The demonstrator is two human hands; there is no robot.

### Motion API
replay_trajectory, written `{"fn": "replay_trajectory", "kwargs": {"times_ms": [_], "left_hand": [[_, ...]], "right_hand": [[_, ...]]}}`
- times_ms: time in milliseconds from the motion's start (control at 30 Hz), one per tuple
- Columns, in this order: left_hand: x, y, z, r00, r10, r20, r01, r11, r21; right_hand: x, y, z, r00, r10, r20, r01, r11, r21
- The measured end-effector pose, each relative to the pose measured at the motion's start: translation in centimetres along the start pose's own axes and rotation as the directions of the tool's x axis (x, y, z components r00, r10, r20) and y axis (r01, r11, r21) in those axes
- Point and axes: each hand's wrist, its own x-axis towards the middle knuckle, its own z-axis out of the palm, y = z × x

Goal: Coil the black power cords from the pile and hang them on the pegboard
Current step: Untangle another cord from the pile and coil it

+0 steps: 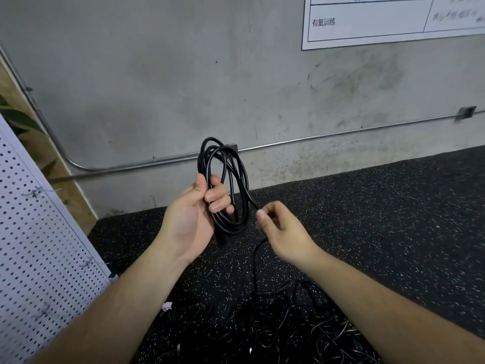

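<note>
My left hand (195, 214) grips a black power cord wound into several upright loops (237, 174). A free length of the same cord runs from the coil down to my right hand (282, 229), which pinches it between thumb and fingers just right of the coil. Below that hand the cord drops to a tangled pile of black cords (291, 324) on the speckled floor. A white pegboard (39, 248) leans at the left, with small wire hooks on it.
A grey concrete wall stands behind, with a metal conduit (315, 139) along it and a white chart (380, 19) at the upper right. Black speckled rubber flooring (393, 219) covers the ground. A small white piece (167, 306) lies near the pegboard's foot.
</note>
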Motion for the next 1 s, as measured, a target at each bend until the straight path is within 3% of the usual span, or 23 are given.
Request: {"fn": "replay_trajectory", "kwargs": {"times_ms": [100,200,267,433,500,600,667,867,1000], "left_hand": [[0.1,0.9,-0.1,1.0,0.026,0.012,-0.026,0.999,-0.024],[0.3,1.4,-0.5,0.999,0.039,0.022,-0.038,0.998,-0.043],[0.3,1.3,-0.8,0.999,0.04,0.024,-0.039,0.999,-0.037],[0.5,1.0,-1.4,0.998,0.066,0.001,-0.066,0.997,0.042],[0.7,0.8,-1.5,0.997,0.08,-0.016,-0.078,0.994,0.079],[1.0,0.6,-1.6,0.994,0.098,-0.04,-0.092,0.988,0.124],[1.1,0.4,-1.5,0.992,0.115,-0.051,-0.105,0.978,0.178],[0.9,-0.5,-2.0,0.991,0.13,-0.014,-0.111,0.891,0.439],[0.8,-1.2,-2.3,0.992,0.126,0.028,-0.119,0.804,0.583]], "right_hand": [[-0.3,2.5,0.3,0.975,0.098,0.2,-0.072,0.988,-0.135],[-0.8,4.8,1.3,0.92,0.262,0.292,-0.209,0.957,-0.2],[-0.9,5.6,2.2,0.902,0.337,0.268,-0.309,0.94,-0.143],[-0.7,4.1,3.4,0.873,0.47,0.128,-0.483,0.805,0.344],[-0.6,2.9,3.3,0.867,0.489,0.098,-0.499,0.845,0.194],[-0.9,0.8,2.6,0.91,0.401,0.111,-0.344,0.875,-0.34],[-1.7,-1.0,1.8,0.939,0.303,0.163,-0.177,0.831,-0.527],[-3.9,-5.2,-0.8,0.909,0.017,0.416,0.272,0.732,-0.625],[-3.9,-6.6,-2.2,0.874,-0.142,0.464,0.432,0.665,-0.61]]}}
